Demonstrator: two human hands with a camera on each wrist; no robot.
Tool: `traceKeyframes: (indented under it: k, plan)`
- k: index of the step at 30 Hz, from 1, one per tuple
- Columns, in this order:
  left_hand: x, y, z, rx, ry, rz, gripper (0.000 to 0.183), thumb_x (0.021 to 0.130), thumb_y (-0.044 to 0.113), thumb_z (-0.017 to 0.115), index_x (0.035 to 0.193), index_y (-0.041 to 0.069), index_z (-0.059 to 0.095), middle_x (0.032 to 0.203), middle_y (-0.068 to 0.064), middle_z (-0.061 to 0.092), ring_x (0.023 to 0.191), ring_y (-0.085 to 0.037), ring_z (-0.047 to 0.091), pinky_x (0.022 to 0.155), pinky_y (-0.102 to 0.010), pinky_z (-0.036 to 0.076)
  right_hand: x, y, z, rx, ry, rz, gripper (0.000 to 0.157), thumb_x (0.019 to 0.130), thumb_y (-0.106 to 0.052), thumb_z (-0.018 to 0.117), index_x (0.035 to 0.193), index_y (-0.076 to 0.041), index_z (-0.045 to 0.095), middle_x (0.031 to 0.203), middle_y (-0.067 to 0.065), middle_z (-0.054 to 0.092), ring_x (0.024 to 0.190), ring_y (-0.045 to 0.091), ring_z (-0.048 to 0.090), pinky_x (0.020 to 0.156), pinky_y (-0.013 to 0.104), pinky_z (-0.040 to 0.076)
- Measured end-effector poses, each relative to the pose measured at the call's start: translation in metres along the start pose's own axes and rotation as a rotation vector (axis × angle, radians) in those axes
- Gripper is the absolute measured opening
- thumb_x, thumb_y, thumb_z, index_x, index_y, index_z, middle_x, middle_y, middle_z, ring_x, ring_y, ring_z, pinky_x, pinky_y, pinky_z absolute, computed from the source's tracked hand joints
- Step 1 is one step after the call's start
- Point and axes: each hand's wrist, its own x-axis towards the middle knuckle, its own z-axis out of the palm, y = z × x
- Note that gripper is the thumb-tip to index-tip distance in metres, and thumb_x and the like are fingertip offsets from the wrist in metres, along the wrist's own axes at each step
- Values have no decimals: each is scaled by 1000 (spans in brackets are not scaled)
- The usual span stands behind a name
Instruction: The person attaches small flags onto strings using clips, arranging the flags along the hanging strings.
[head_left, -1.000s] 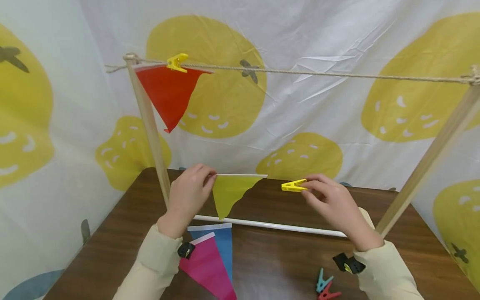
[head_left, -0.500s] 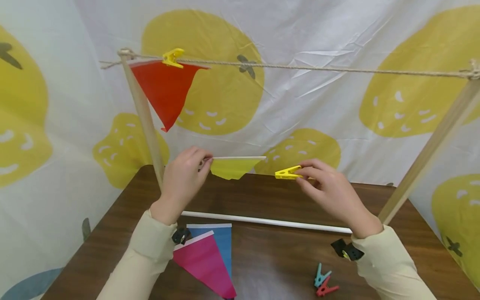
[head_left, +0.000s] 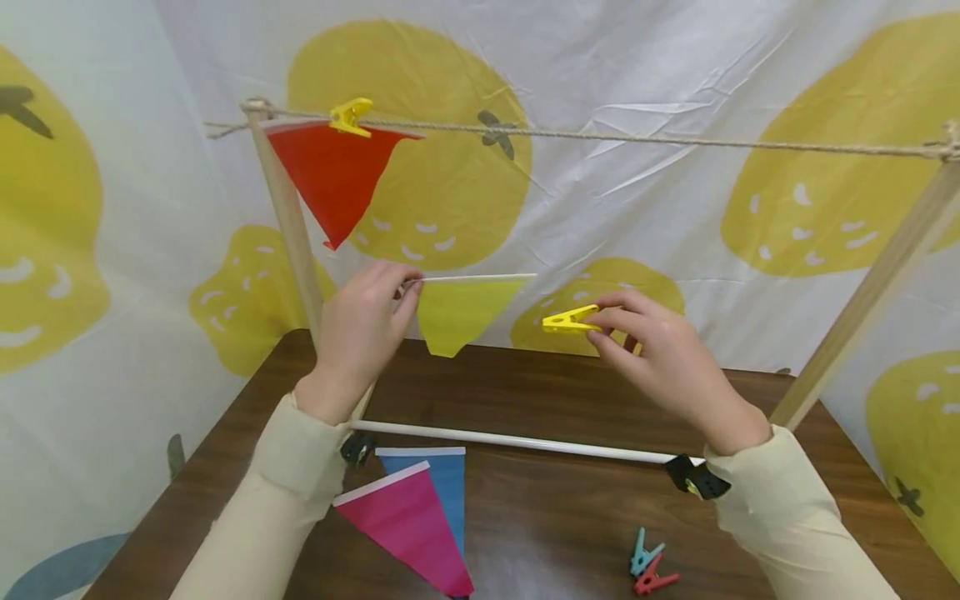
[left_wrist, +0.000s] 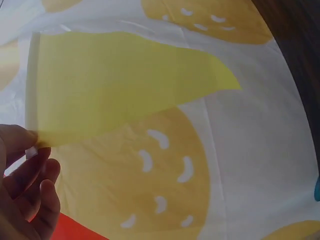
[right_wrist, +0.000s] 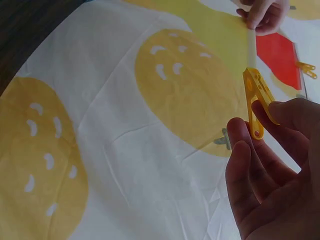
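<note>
My left hand (head_left: 367,329) pinches one top corner of a yellow pennant (head_left: 461,304) by its white edge strip, below the twine. The pennant hangs in the air, and its wide body shows in the left wrist view (left_wrist: 110,80). Between thumb and fingers, my right hand (head_left: 663,358) holds a yellow clothespin (head_left: 564,320) by its handles, its nose toward the pennant but apart from it. Above, a red pennant (head_left: 333,175) hangs from the twine (head_left: 637,139) at the left, clipped by another yellow clothespin (head_left: 349,117).
Wooden posts (head_left: 862,292) carry the twine at both ends. A white rod (head_left: 517,443) lies across the brown table (head_left: 555,517) between them. Pink (head_left: 412,525) and blue (head_left: 448,479) pennants overlap in front, left of a teal clothespin (head_left: 642,552) and a red clothespin (head_left: 656,577).
Both hands have risen toward the twine, carrying the yellow pennant and the yellow clothespin upward. The clothespin has also shifted a little to the left, nearer the pennant.
</note>
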Motion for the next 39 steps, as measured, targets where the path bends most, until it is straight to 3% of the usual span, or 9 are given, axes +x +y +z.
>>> traceKeyframes:
  k: [9,24,31,39]
  plan:
    - [14,3,-6,-182,-33,-87,13,84,20,63,91,10,68,83,1,62,72,-13,55,62,-28,43,19,-9,-13,-15,24,-54,12,77,-9,67,89,-10,68,101,0,57,70,7,49,51,22,41]
    - [37,6,-18,-169,10,-139,17,83,23,63,92,11,69,85,0,64,72,-13,55,62,-26,41,45,-22,-28,-45,43,-92,11,79,-11,67,89,-10,68,100,-1,58,64,4,45,51,21,38]
    - [46,6,-21,-173,13,-108,18,84,24,62,93,10,68,83,1,62,72,-13,53,65,-25,41,53,-25,-32,-43,62,-108,12,77,-10,68,89,-9,68,100,2,58,59,8,47,52,26,42]
    - [59,9,-29,-216,33,-128,18,84,24,61,93,10,68,82,2,61,73,-9,51,68,-23,42,60,-28,-40,-64,88,-124,14,77,-9,68,90,-7,68,101,4,58,57,9,48,51,25,41]
